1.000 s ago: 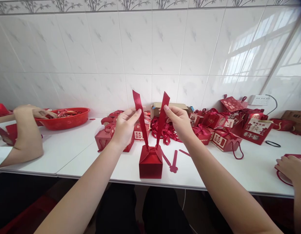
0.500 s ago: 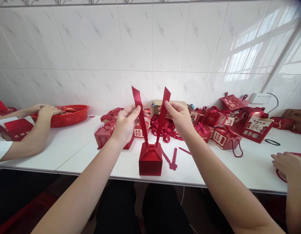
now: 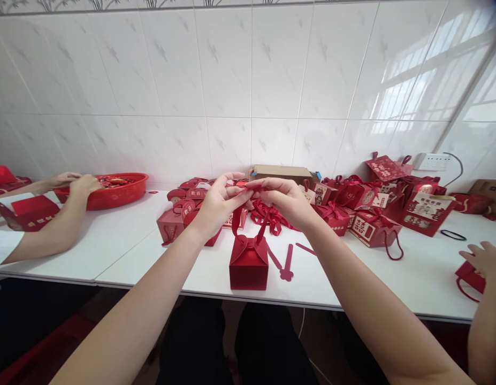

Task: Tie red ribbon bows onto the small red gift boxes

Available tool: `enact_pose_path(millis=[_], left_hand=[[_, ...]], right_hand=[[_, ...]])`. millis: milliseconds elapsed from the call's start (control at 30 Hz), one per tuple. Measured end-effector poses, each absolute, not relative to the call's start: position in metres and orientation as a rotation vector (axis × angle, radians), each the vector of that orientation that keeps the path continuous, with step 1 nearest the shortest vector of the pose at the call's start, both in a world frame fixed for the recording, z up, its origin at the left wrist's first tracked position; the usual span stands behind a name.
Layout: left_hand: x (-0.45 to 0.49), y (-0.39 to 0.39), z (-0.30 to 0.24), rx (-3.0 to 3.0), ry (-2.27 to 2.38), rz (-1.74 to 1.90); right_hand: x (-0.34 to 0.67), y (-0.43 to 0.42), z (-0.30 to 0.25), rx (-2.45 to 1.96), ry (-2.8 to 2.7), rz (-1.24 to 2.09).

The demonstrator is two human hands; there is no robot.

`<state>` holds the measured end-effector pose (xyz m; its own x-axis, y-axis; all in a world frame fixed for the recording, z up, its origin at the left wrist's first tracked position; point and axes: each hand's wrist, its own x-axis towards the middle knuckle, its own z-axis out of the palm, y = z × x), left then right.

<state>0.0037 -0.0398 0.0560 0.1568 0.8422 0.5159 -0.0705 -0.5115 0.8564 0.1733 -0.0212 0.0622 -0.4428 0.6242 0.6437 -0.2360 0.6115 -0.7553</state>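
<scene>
A small red gift box stands upright on the white table near its front edge. From its top rises a red ribbon, its two lengths running up to my fingers. My left hand pinches the ribbon above the box. Fingertip to fingertip with it, my right hand grips the ribbon too; the ends are hidden among my fingers. Right of the box lie flat dark-red paper strips, one ending in a flower shape.
Behind my hands are a heap of red ribbons and a cardboard box. Finished-looking red boxes crowd the right, others the left. A co-worker's hands reach into a red basin; another person's hand is far right.
My hands have come together above the box. The ribbon lengths, held upright and apart before, now meet between my fingers. At far right the other person's hand has lifted and spread.
</scene>
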Motion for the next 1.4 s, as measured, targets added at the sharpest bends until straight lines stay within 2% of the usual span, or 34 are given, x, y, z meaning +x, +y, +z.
enact_pose_path(millis=[133,300,433,567,733,833,933,1100,1200,1300,1400], left_hand=[[0.001,-0.039,0.055,1.555,0.729,1.446],[-0.001,-0.039,0.058,1.376,0.666,1.452],[0.000,-0.041,0.058,1.411,0.641,1.405],[0.001,-0.044,0.053,1.730,0.834,1.603],[-0.014,-0.044,0.043,2.194,1.323,1.934],[-0.045,-0.044,0.024,2.315,1.656,1.797],[-0.085,-0.046,-0.009,2.429,1.870,1.442],[-0.120,-0.053,-0.059,2.439,1.946,0.991],[-0.103,-0.054,-0.064,2.451,1.918,1.103],[-0.072,-0.052,-0.058,2.164,1.710,1.305],[-0.044,-0.047,-0.053,1.813,1.476,1.332]], right_hand=[[0.176,-0.021,0.058,-0.312,-1.886,0.818],[0.182,-0.013,0.053,-0.313,-2.053,0.218],[0.180,-0.011,0.049,-0.310,-2.039,-0.018],[0.172,-0.016,0.042,-0.355,-1.814,0.110],[0.180,-0.022,0.015,-0.558,-1.308,0.583],[0.208,-0.024,-0.020,-0.697,-1.144,0.714],[0.246,-0.029,-0.063,-1.002,-1.027,0.742],[0.283,-0.035,-0.112,-1.387,-1.024,0.747],[0.274,-0.031,-0.109,-1.469,-1.033,0.587],[0.248,-0.028,-0.093,-1.350,-1.253,0.458],[0.218,-0.032,-0.077,-1.153,-1.607,0.617]])
